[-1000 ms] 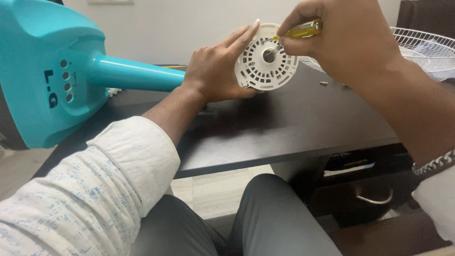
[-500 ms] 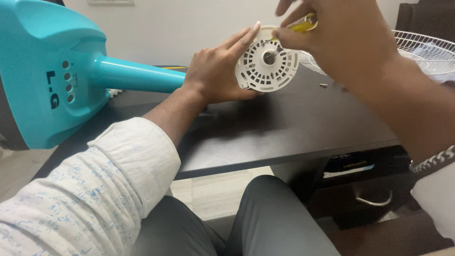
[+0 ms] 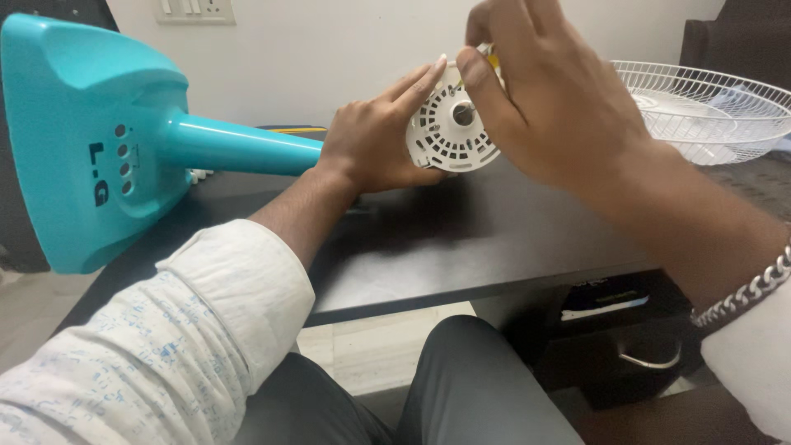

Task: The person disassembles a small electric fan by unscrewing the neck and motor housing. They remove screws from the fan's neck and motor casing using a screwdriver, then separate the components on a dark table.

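Left hand (image 3: 367, 140) grips round slotted white plastic motor cover (image 3: 451, 130); right hand (image 3: 552, 99) pinches yellow tool (image 3: 493, 59).

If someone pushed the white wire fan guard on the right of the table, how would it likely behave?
The white wire guard looks thin and open, so it is probably light for its size and would slide easily on the smooth dark table. Its fine wires might flex or bend under pressure. Lying like a shallow bowl, it seems unlikely to roll.

Even indoor light (slight motion blur)
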